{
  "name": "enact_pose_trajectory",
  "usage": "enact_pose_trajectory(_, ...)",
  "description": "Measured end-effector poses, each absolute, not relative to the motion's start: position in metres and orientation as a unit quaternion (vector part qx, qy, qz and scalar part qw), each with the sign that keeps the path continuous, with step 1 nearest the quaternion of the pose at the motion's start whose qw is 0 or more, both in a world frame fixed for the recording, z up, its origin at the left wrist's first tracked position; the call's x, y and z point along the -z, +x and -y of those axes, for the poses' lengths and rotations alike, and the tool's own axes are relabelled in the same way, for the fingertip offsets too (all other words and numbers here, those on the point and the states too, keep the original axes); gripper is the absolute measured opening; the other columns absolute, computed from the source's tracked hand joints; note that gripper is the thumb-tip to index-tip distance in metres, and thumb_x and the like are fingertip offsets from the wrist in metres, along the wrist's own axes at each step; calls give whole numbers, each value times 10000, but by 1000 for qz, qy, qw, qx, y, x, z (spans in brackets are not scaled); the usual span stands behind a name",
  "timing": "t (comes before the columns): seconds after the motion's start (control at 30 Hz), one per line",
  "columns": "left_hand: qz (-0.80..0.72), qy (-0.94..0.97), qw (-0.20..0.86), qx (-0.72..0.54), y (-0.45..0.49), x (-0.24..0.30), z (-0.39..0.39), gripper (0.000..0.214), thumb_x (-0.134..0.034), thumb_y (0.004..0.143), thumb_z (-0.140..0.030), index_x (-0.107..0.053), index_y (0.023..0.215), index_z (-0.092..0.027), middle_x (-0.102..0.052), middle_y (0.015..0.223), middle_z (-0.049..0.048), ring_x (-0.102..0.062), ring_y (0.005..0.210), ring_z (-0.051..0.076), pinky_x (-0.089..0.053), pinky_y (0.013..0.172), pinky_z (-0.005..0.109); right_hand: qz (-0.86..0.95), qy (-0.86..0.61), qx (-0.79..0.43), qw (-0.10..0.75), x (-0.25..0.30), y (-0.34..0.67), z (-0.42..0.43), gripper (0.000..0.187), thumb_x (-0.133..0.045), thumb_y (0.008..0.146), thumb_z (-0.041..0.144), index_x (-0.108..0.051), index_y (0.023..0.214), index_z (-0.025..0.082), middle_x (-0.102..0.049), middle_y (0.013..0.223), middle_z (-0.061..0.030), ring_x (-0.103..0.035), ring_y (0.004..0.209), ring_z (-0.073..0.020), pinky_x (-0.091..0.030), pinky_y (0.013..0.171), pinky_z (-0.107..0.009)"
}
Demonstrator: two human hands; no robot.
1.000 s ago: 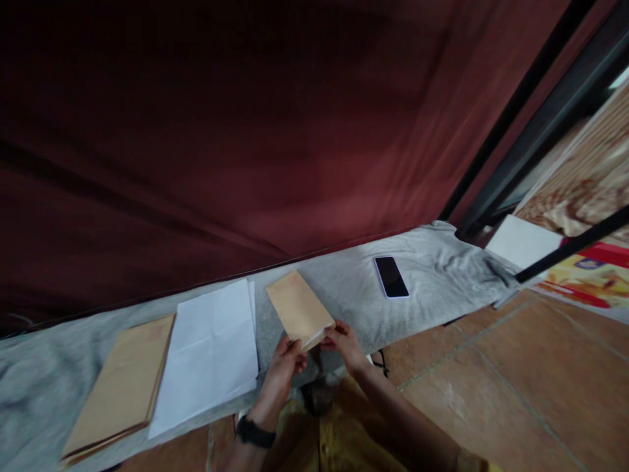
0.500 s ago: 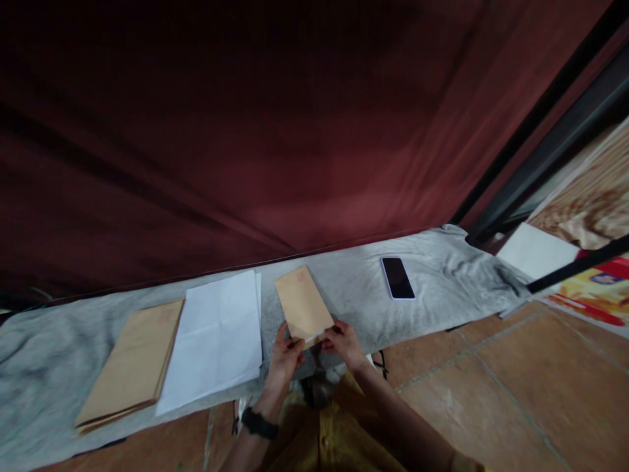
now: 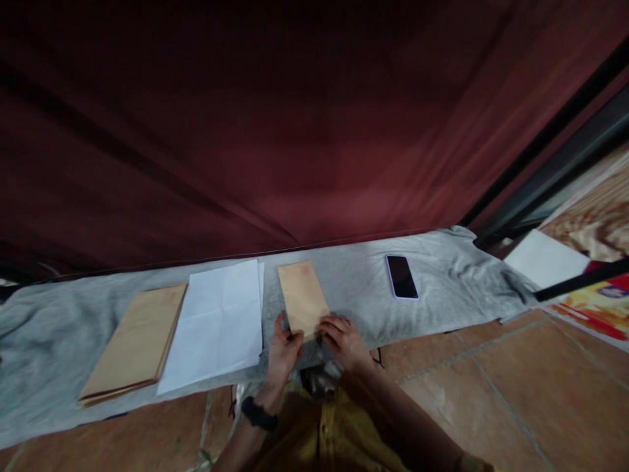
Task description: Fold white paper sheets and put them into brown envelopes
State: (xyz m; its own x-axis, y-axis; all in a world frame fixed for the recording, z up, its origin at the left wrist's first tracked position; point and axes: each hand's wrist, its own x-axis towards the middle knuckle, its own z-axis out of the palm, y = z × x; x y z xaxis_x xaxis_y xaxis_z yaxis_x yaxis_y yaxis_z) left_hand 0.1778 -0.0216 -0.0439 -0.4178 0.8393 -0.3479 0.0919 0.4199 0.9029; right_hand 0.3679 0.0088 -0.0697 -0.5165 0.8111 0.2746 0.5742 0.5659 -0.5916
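Observation:
A small brown envelope (image 3: 301, 295) lies flat on the grey cloth (image 3: 59, 328), lengthwise away from me. My left hand (image 3: 284, 347) grips its near left corner, thumb on top; a black watch sits on that wrist. My right hand (image 3: 344, 339) presses the near right corner with curled fingers. The envelope's near edge is hidden under both hands.
White paper sheets (image 3: 219, 321) lie left of the envelope, and a stack of large brown envelopes (image 3: 137, 337) farther left. A black phone (image 3: 401, 276) rests on the cloth to the right. A dark red curtain (image 3: 295, 131) hangs behind. Tiled floor (image 3: 515, 393) spreads right.
The envelope, held tilted up off the cloth a second ago, now lies flat on it. Both hands lowered with it and stay on its near end.

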Motion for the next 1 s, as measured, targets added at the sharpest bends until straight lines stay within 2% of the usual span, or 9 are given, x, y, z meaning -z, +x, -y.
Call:
enact_pose_trajectory(0.07, -756, 405, 336, -389, 176, 46, 29, 750, -624, 837, -322, -348, 1505, -123, -651, 760, -2, -618, 550, 185, -513, 530, 318, 853, -409, -216, 240, 71, 369, -12, 295, -583, 967, 170, -669, 1234, 262, -657, 1323, -54, -601, 1191, -226, -480, 1034, -416)
enact_pose_trajectory(0.13, -761, 505, 201, -354, 176, 48, 39, 582, -579, 899, -332, -463, 1437, -144, -678, 936, 77, -690, 821, 249, -572, 739, 402, 857, -411, -213, 227, 72, 370, -14, 272, -596, 975, 194, -678, 1226, 262, -663, 1316, -50, -605, 1178, -218, -470, 1026, -404)
enact_pose_trajectory(0.2, -720, 602, 103, -330, 177, 50, 47, 419, -540, 939, -298, -564, 1340, -179, -658, 1160, 131, -648, 1083, 288, -542, 929, 462, 858, -416, -207, 220, 72, 370, -16, 246, -599, 982, 209, -687, 1205, 265, -672, 1297, -45, -610, 1157, -212, -462, 1016, -397)
enact_pose_trajectory(0.27, -663, 680, 70, -305, 178, 54, 51, 336, -516, 952, -232, -606, 1273, -200, -634, 1269, 123, -597, 1190, 285, -511, 1009, 467, 858, -421, -200, 215, 73, 369, -18, 218, -594, 987, 202, -698, 1168, 264, -681, 1270, -41, -615, 1133, -206, -457, 1003, -391)
enact_pose_trajectory(0.37, -631, 724, 57, -273, 176, 60, 49, 292, -492, 956, -166, -624, 1215, -202, -662, 1244, 94, -607, 1161, 264, -524, 997, 440, 860, -424, -191, 212, 73, 368, -22, 177, -586, 991, 185, -708, 1098, 257, -694, 1209, -36, -621, 1094, -195, -456, 983, -375)
enact_pose_trajectory(0.73, -669, 708, -3, -226, 171, 61, 28, 236, -449, 997, -202, -683, 1016, -188, -710, 1019, 85, -656, 978, 245, -558, 884, 400, 838, -458, -188, 231, 73, 357, -33, 100, -578, 984, 161, -660, 1000, 216, -669, 1038, -42, -613, 993, -192, -482, 902, -351)
enact_pose_trajectory(0.87, -657, 728, -44, -194, 175, 65, 35, 295, -470, 944, -115, -672, 1153, -166, -707, 1126, 121, -665, 1031, 269, -559, 897, 437, 827, -468, -187, 250, 77, 355, -33, 114, -599, 951, 130, -657, 990, 220, -664, 1035, -44, -608, 991, -199, -490, 905, -358)
enact_pose_trajectory(1.0, -587, 792, -45, -162, 183, 76, 49, 524, -413, 867, 9, -588, 1336, -144, -643, 1353, 127, -597, 1268, 242, -507, 1061, 409, 818, -480, -170, 267, 78, 353, -28, 149, -567, 961, 130, -670, 1015, 223, -679, 1089, -68, -612, 1038, -223, -500, 929, -393)
